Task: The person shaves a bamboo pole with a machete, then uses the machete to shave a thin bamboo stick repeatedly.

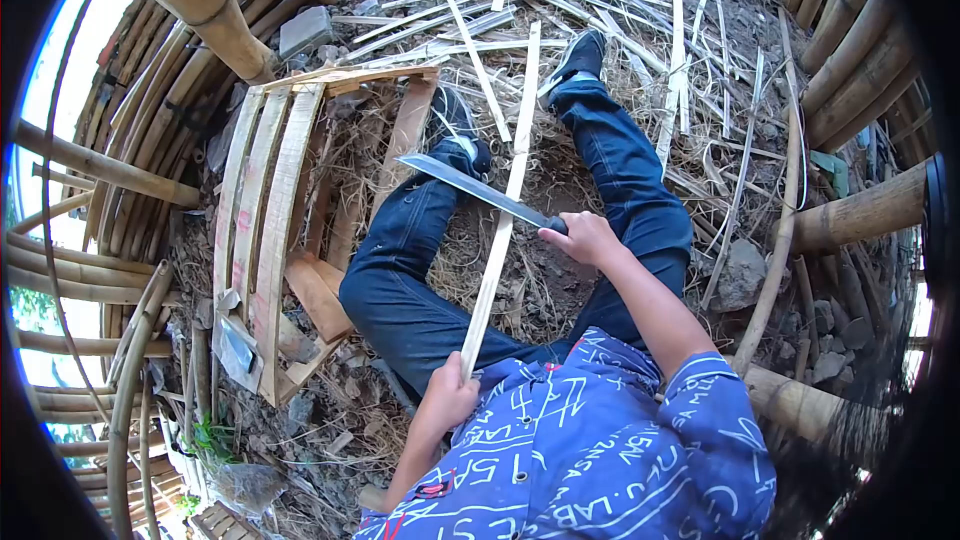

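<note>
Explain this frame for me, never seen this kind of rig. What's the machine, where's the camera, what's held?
No machine here: just a person's two bare hands. The single picture comes from a camera worn on the head, looking forward and down past the shirt and legs; its lens bends the edges. The right hand grips a long-bladed knife by its dark handle. The left hand holds the near end of a long pale strip. The blade crosses the strip; whether they touch, I can't tell. On the straw-littered ground lie more loose strips, and a slatted wooden crate stands to the person's left.
</note>
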The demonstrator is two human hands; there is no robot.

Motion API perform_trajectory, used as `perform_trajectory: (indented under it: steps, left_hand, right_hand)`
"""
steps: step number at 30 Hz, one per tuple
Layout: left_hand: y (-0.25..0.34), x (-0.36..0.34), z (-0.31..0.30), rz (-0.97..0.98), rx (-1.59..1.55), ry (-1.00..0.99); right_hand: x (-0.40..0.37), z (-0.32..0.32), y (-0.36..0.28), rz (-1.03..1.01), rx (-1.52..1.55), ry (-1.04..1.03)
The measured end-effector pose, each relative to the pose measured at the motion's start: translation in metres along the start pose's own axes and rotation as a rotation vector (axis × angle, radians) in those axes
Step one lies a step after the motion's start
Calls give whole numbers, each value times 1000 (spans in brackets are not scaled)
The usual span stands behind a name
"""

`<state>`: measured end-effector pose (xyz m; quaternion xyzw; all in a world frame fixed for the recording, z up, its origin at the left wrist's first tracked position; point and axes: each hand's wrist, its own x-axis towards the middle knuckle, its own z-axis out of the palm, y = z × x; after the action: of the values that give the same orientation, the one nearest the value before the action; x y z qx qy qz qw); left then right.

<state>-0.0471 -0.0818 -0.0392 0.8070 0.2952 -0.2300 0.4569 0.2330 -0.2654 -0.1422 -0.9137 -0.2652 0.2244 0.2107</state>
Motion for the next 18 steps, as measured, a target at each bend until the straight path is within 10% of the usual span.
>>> perform_trajectory:
  steps: [18]
  left_hand:
    - [-19,-25,-15,-1,-96,-24]
  right_hand:
    - [55,-12,18,95,-25,109]
